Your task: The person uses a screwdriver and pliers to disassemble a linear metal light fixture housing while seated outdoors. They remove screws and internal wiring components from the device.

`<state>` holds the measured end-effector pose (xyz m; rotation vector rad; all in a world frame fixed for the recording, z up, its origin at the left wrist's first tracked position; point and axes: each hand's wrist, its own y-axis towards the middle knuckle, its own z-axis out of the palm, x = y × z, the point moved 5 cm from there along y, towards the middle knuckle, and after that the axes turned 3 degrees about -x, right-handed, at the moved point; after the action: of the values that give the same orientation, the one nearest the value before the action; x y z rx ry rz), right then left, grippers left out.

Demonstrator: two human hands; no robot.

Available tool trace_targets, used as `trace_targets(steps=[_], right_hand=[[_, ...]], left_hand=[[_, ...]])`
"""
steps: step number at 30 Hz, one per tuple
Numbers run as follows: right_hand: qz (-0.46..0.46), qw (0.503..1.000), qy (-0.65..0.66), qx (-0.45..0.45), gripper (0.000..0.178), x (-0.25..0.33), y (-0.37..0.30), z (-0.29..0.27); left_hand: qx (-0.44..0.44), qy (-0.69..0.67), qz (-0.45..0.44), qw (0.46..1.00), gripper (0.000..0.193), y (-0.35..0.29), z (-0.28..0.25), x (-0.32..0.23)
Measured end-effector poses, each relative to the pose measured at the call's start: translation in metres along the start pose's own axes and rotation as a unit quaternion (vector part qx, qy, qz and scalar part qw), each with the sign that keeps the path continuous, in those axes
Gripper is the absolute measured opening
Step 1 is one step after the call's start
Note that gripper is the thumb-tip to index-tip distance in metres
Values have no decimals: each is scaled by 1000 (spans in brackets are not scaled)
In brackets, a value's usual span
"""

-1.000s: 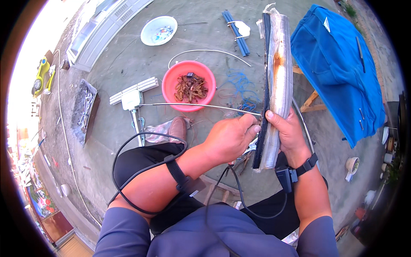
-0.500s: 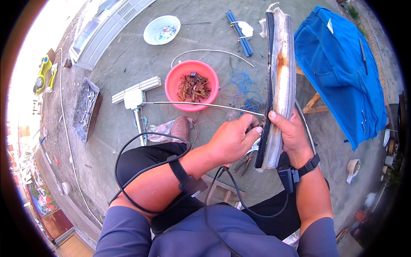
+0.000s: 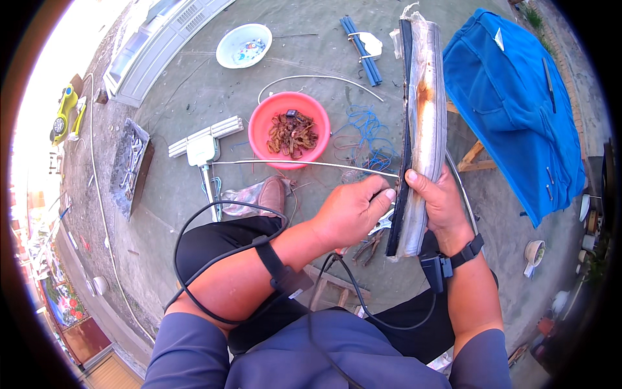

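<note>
Well, the long metal strip stands upright, dull silver with a rust streak and a black rubber edge, partly wrapped in clear film. Beyond it sits a round red basin of brown scraps, with tangled blue wire between them. The right hand wraps closed round the strip's lower part; the left hand pinches its black edge

A long silvery metal strip (rust-streaked, black rubber edging on its left) stands upright above the lap.
</note>
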<state>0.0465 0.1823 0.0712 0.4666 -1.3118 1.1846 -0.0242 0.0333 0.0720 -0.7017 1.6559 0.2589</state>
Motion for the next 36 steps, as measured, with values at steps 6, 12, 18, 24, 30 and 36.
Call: trace_targets(steps=[6,12,18,24,30,36], right_hand=[[-3,999,2,-41,30,-1,3,-7],[-13,998,8,-58,26,2,6,-17],[-33,996,20,-78,24,4,8,-27],[-33,995,17,-90,20,3,9,-40],[-28,995,25,-90,21,3,11,-44],[-17,994,57,-87,22,13,7,-48]], left_hand=[[-28,-72,-107,991,28,3,-16,22],[-208,-37,-142,967,34,7,-73,73],[-366,-35,-138,920,31,4,-143,78],[-391,-212,-158,882,20,-7,-183,61],[-239,-305,-252,887,17,-22,-125,93],[-160,-467,-133,859,21,-21,-139,32]])
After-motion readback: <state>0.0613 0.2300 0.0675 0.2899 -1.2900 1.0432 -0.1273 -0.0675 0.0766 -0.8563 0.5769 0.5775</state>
